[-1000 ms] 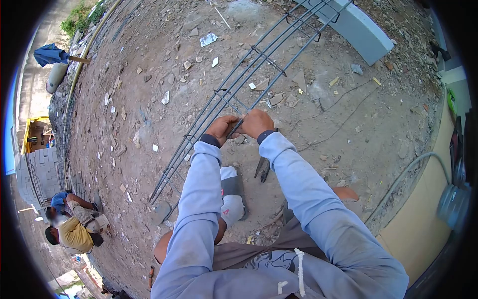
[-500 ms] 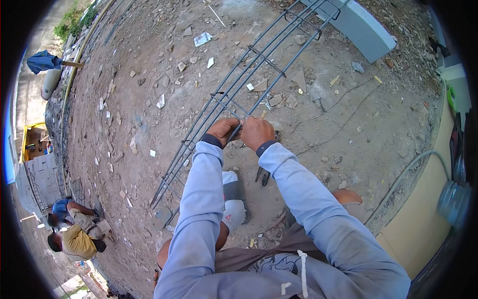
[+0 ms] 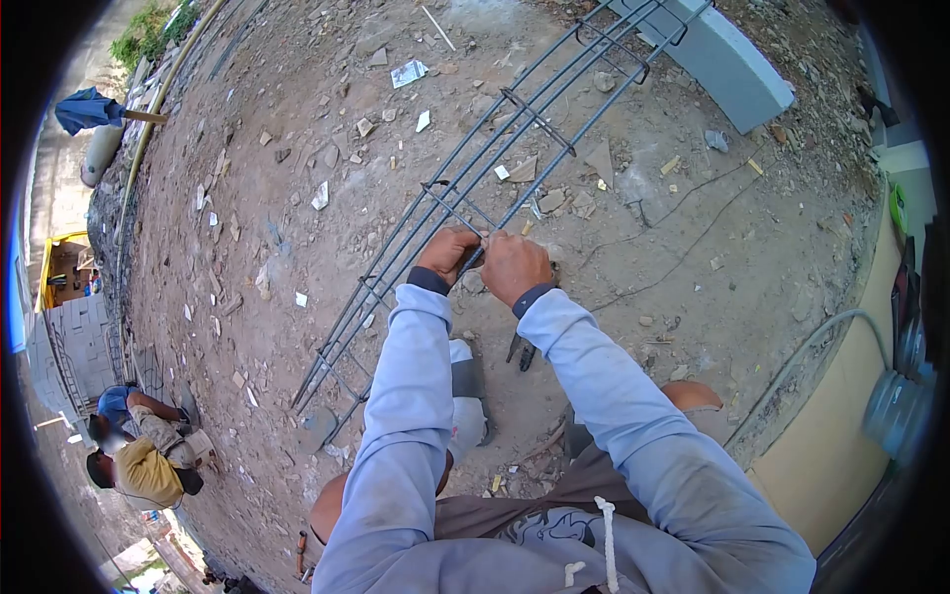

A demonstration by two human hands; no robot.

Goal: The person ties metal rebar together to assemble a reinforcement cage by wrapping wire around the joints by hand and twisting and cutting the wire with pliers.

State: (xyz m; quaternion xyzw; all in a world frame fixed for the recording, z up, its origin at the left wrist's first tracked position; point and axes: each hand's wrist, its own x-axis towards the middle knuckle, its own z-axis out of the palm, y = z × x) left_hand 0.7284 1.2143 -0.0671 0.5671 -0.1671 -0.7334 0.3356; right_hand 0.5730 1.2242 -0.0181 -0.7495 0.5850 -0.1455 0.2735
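Observation:
A long rebar cage [image 3: 524, 150] of thin steel bars with bent stirrups slants across the ground in front of me. At its near side, my left hand [image 3: 448, 255] is closed around a bar by a stirrup corner. My right hand [image 3: 518, 267] is closed right beside it, fingertips pinched at the same joint. Whatever is between those fingertips is too small to make out. Below my right wrist, the two dark ends of a tool [image 3: 526, 356] show. My sleeve hides the rest of it, and I cannot tell whether it is held.
A grey concrete block [image 3: 727, 74] stands at the cage's far end. Rubble and tile shards litter the dirt ground [image 3: 327, 257]. Two people sit at the lower left, one in a yellow shirt [image 3: 148, 470]. A hose [image 3: 821, 325] and a blue water jug [image 3: 896, 411] are at the right.
Both hands stay at the same joint of the cage, with only slight finger movement. The view has shifted a little, and the seated people have moved slightly.

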